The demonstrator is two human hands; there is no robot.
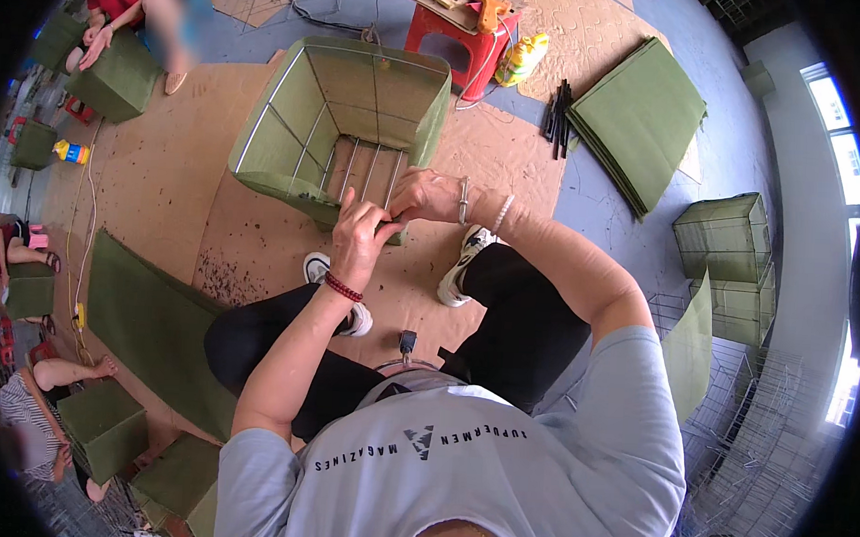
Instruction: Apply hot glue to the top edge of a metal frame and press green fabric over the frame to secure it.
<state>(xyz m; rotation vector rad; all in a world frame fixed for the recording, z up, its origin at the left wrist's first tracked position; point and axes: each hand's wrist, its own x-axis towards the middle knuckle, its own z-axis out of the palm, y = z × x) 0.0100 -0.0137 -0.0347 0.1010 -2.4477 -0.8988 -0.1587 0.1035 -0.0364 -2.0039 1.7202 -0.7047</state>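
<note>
A box-shaped wire frame covered in green felt [388, 92] stands in front of me, its open side showing bare metal rods inside. Both of my hands meet at its near edge. My left hand [358, 232] has its fingers bent in a pinch on the felt edge, close to the near corner. Pressed right beside it, my right hand [428, 194] is closed on the same edge, fingers curled. The fingertips partly cover the bit of felt and wire between them, so its details are hidden.
Behind the box, an orange glue gun [489, 14] lies on a red stool [456, 41]. Black strips [558, 121] lie by stacked green felt sheets [638, 124]. Bare wire frames [749, 446] crowd the right. A long felt sheet [154, 328] lies left; several people work beyond.
</note>
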